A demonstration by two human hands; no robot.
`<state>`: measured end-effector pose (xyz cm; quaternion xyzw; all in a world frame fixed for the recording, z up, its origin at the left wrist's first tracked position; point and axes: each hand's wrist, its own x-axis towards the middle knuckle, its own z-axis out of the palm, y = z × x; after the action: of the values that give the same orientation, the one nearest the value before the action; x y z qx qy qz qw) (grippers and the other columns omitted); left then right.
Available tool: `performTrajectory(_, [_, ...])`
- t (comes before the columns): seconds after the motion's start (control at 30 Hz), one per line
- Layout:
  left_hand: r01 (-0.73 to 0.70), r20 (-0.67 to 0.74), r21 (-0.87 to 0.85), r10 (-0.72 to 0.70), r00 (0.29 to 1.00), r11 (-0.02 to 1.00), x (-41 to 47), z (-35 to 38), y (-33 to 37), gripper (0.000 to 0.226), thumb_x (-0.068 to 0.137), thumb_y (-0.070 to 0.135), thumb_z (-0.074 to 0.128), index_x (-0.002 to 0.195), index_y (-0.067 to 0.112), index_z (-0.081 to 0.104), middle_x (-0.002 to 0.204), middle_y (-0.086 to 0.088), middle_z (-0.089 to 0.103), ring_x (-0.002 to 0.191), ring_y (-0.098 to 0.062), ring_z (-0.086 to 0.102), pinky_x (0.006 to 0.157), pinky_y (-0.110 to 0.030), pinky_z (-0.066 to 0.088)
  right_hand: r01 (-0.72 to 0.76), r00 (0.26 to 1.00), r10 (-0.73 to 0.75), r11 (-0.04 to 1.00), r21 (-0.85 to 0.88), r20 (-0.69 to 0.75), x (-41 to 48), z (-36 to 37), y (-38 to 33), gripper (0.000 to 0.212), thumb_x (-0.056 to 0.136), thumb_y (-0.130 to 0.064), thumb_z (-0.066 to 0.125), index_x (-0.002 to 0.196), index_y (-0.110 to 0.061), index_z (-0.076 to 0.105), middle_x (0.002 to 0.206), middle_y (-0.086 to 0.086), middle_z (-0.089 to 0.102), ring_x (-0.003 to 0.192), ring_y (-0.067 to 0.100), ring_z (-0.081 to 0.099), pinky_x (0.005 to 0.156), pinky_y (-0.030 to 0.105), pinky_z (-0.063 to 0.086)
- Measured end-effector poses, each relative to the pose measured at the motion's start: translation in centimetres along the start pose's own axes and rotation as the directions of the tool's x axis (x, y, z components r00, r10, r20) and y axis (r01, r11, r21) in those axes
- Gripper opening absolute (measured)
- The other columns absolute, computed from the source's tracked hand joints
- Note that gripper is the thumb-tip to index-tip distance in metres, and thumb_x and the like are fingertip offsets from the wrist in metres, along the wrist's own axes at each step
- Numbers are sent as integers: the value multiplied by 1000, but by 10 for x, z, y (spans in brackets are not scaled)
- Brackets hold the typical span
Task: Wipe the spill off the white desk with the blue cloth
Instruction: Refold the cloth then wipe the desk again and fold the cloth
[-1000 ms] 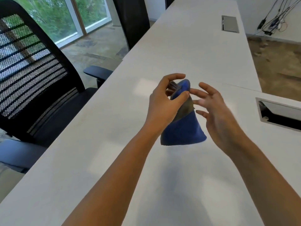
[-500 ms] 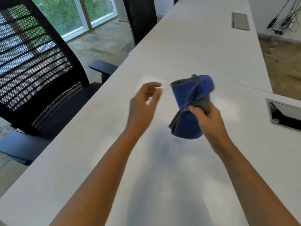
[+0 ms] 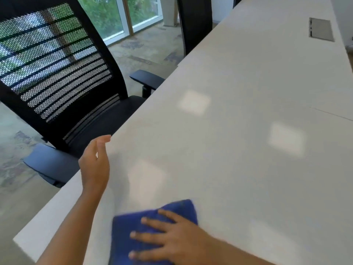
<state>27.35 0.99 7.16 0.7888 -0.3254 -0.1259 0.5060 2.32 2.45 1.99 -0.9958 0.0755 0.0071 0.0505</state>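
Note:
The blue cloth lies flat on the white desk near its front edge. My right hand presses down on the cloth with fingers spread, palm flat on top. Over the desk's left edge hovers my left hand, fingers loosely apart and holding nothing. I cannot make out any spill on the desk surface; only pale light patches show.
A black mesh office chair stands close against the desk's left edge, one armrest near the desk. A second dark chair back stands farther along. A grey cable hatch is set in the desk at the far right.
My right hand brought the cloth down from the air onto the desk and now presses it flat. My left hand moved away to the left edge. The view shifted left.

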Motion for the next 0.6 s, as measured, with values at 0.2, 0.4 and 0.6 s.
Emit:
performTrajectory(0.2, [-106,88,74,99,991,992,13,-3,3,35,99,27,33,115,18,62,113,8,60,103,0,48,79,3,30,-42,989,-16,924,380,150,166,63,-13,42,91,-51,38,131,-40,47,141,-20,44,137,10,32,111,45,32])
performTrajectory(0.4, [-229,50,77,226,973,970,17,0,-10,35,98,26,35,123,16,56,131,-1,55,130,-13,41,107,-28,29,-413,837,488,860,299,-248,253,-10,101,49,91,-38,49,137,-24,44,150,-1,38,141,26,26,112,51,15])
performTrajectory(0.6, [-208,77,102,201,977,973,13,3,-17,34,98,30,35,125,25,54,131,16,43,134,-5,31,109,-40,31,-822,432,873,485,299,-227,185,-11,220,54,95,-40,36,147,-27,25,158,-3,18,146,23,10,115,54,2])
